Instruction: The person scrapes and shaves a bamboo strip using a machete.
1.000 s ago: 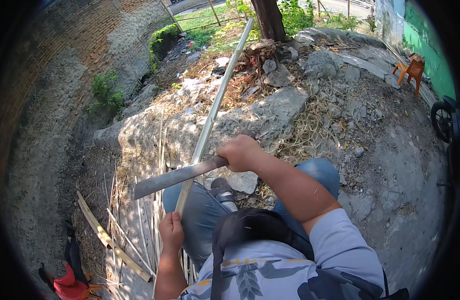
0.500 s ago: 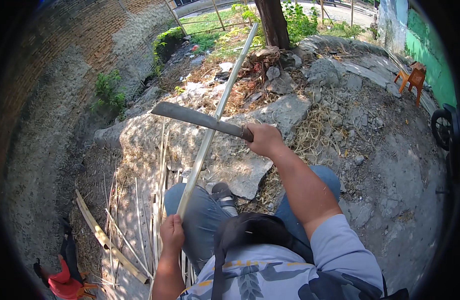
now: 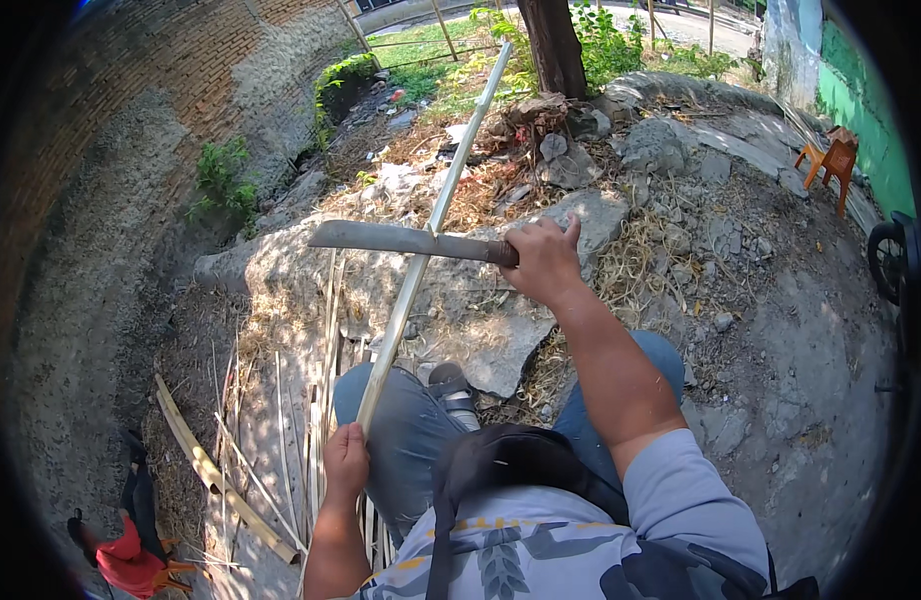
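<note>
My left hand [image 3: 346, 462] is closed round the near end of a long pale bamboo strip [image 3: 401, 308], which slants up and away over my left knee. In my right hand [image 3: 544, 258] is the dark handle of a machete [image 3: 376, 237], its thumb raised off the grip. The broad grey blade lies across the strip about midway along it, touching it, with its tip pointing left. Beside my left leg, several cut bamboo strips [image 3: 284, 440] lie on the ground, next to a wider split bamboo piece [image 3: 216, 475].
A broken concrete slab [image 3: 486, 350] and rubble lie ahead, with a tree trunk [image 3: 553, 50] beyond. A brick wall [image 3: 111, 130] runs along the left. At lower left sits a person in red [image 3: 131, 560]. An orange chair [image 3: 836, 168] and a motorcycle wheel [image 3: 889, 262] are at right.
The right hand has turned on the machete handle and its thumb has lifted. The blade has tilted nearer to level, still against the bamboo strip. My left hand keeps its hold.
</note>
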Available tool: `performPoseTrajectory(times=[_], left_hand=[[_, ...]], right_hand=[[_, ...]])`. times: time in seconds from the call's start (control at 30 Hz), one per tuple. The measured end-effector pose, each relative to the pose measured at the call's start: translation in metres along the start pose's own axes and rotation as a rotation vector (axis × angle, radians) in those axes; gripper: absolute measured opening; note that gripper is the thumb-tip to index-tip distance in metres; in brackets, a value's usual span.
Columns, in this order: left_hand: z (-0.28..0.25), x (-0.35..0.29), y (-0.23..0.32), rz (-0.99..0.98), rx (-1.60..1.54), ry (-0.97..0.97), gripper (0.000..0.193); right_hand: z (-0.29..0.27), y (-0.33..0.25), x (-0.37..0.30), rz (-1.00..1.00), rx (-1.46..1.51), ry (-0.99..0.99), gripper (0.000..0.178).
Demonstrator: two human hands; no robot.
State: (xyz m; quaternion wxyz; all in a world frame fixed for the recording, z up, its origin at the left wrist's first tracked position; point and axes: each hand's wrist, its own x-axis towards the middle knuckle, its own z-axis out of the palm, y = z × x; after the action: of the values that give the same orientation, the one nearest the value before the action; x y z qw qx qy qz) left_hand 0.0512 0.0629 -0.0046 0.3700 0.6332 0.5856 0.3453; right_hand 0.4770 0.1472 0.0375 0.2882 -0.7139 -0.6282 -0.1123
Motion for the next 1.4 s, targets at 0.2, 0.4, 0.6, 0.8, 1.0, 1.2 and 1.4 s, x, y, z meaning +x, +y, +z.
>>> performPoseTrajectory(times=[0.2, 0.4, 0.6, 0.8, 1.0, 1.2, 1.4], left_hand=[[-0.002, -0.001, 0.0, -0.008, 0.005, -0.015, 0.041], [0.0, 0.001, -0.004, -0.064, -0.079, 0.008, 0.041], [0.003, 0.002, -0.001, -0.124, -0.119, 0.051, 0.04], [0.002, 0.003, -0.008, -0.152, -0.159, 0.081, 0.04], [-0.013, -0.004, -0.006, -0.039, -0.046, 0.068, 0.041], [-0.073, -0.042, 0.004, 0.0, 0.134, 0.009, 0.043], [-0.055, -0.063, -0.008, -0.079, 0.096, 0.039, 0.042]], right_hand=[[-0.022, 0.013, 0.01, 0.186, 0.069, -0.337, 0.036], [-0.01, 0.023, 0.008, 0.073, 0.127, -0.49, 0.032], [-0.001, 0.007, 0.002, -0.085, 0.088, -0.277, 0.028], [0.003, -0.021, -0.007, -0.202, 0.134, -0.313, 0.019], [0.012, -0.041, -0.011, -0.569, 0.115, -0.087, 0.014], [0.007, 0.017, 0.009, 0.094, 0.237, -0.104, 0.023], [0.02, 0.017, 0.006, 0.417, 0.408, -0.148, 0.028]])
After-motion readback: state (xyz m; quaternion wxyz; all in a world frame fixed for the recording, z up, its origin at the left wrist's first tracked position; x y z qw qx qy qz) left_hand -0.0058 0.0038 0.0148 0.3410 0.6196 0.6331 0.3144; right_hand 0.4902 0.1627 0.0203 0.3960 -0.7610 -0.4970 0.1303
